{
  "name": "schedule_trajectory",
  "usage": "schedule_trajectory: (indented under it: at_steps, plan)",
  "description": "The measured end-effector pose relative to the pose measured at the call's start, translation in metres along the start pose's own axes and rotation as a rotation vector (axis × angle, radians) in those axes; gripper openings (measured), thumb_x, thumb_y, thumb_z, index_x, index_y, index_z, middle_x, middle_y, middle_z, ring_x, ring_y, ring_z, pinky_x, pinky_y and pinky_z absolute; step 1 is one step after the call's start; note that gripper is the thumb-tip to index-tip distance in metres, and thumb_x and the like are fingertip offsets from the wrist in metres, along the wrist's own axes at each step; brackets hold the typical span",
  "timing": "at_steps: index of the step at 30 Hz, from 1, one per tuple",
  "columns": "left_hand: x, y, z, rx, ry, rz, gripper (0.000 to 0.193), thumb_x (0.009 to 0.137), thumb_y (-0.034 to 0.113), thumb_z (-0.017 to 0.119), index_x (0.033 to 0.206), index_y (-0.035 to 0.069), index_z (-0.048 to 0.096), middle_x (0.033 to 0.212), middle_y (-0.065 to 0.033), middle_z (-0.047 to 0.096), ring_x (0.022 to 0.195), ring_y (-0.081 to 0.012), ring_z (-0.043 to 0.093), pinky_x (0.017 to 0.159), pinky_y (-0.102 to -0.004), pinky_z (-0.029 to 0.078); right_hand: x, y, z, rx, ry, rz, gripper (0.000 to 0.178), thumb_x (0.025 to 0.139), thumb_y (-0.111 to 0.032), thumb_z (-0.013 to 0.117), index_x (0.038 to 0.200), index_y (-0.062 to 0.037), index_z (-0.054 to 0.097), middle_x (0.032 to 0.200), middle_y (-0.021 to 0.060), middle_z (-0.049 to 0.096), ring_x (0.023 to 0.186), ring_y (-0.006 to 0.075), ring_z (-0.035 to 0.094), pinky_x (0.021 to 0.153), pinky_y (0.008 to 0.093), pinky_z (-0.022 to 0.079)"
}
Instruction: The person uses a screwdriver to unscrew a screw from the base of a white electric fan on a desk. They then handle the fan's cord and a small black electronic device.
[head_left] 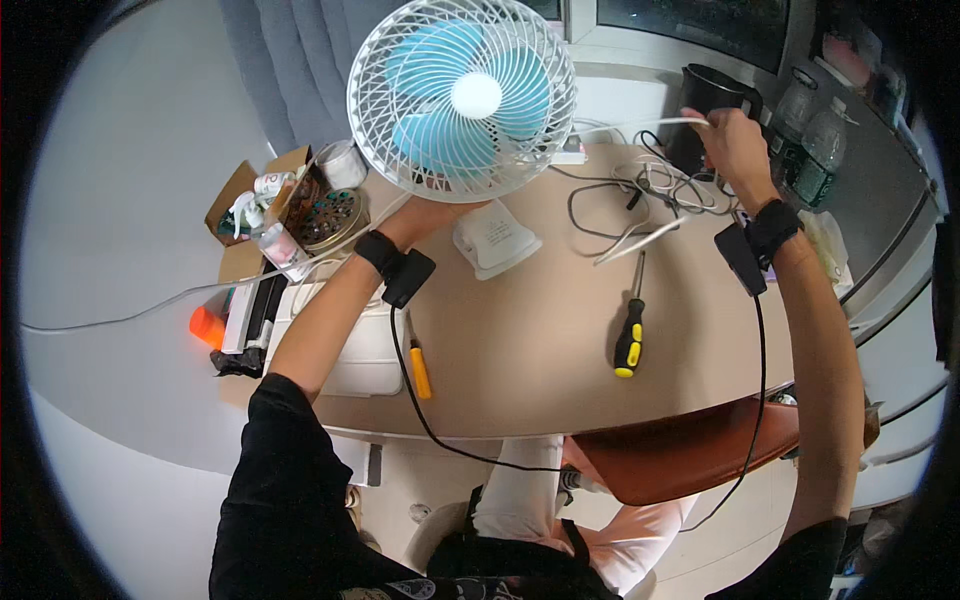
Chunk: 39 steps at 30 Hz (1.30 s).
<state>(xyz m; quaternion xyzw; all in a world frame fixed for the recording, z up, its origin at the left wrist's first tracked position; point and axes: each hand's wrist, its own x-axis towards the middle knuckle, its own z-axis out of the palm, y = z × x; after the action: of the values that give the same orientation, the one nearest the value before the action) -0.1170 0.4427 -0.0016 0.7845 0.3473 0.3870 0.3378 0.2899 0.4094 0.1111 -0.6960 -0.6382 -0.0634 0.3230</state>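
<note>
Nearest, on the beige tabletop (pixel 540 340), lie a yellow-and-black screwdriver (pixel 629 340) and a smaller orange-handled one (pixel 419 368), well apart. Further in, the left hand (pixel 425 212) is closed around the bottom of a white fan (pixel 462 97) with blue blades, holding it upright above the tabletop; its white base (pixel 495 238) sits just beside that hand. Farther right, the right hand (pixel 735 145) is raised, fingers pinched on the fan's white cord (pixel 640 125), above a tangle of cables (pixel 650 190). Bottles (pixel 815 150) stand beyond.
</note>
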Motion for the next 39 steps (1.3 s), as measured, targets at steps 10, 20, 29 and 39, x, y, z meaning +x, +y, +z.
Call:
schedule_trajectory:
  at_steps: [10, 20, 29, 39]
  plan:
    - [0.043, -0.038, -0.008, 0.124, -0.082, -0.178, 0.059, 0.086, 0.028, 0.077, 0.136, 0.004, 0.056, 0.134, -0.0099, 0.06, 0.122, -0.0226, 0.055, 0.104, -0.0353, 0.044, -0.036, -0.005, -0.001, 0.186, -0.219, 0.112, 0.043, 0.093, -0.035, 0.069, 0.077, 0.0051, 0.07, 0.056, 0.011, 0.063, 0.047, 0.0159, 0.064, 0.046, 0.0304, 0.052]
    - [0.044, -0.029, -0.015, -0.008, -0.178, -0.287, 0.07, 0.082, 0.035, 0.08, 0.138, 0.004, 0.053, 0.138, -0.0136, 0.056, 0.127, -0.0258, 0.051, 0.107, -0.0381, 0.041, -0.068, -0.028, 0.001, 0.529, -0.217, 0.006, 0.032, 0.096, -0.021, 0.063, 0.085, 0.0089, 0.064, 0.07, 0.0127, 0.067, 0.064, 0.0184, 0.071, 0.058, 0.0297, 0.057]
    - [0.017, -0.086, 0.023, 0.697, 0.017, 0.087, 0.102, 0.07, 0.048, 0.084, 0.146, 0.001, 0.035, 0.146, -0.0253, 0.042, 0.136, -0.0386, 0.039, 0.115, -0.0449, 0.031, -0.122, -0.025, 0.013, 0.699, -0.449, -0.132, 0.034, 0.087, -0.011, 0.064, 0.115, 0.0083, 0.058, 0.09, 0.0176, 0.068, 0.087, 0.0229, 0.069, 0.076, 0.0323, 0.054]
    - [0.034, -0.047, 0.021, 0.718, -0.012, 0.099, 0.091, 0.072, 0.045, 0.082, 0.136, -0.008, 0.044, 0.129, -0.0304, 0.055, 0.123, -0.0405, 0.053, 0.107, -0.042, 0.039, -0.198, -0.043, -0.017, 0.338, -0.834, -0.35, 0.051, 0.088, -0.017, 0.063, 0.132, 0.0028, 0.049, 0.103, 0.0284, 0.065, 0.102, 0.0438, 0.062, 0.09, 0.0476, 0.048]
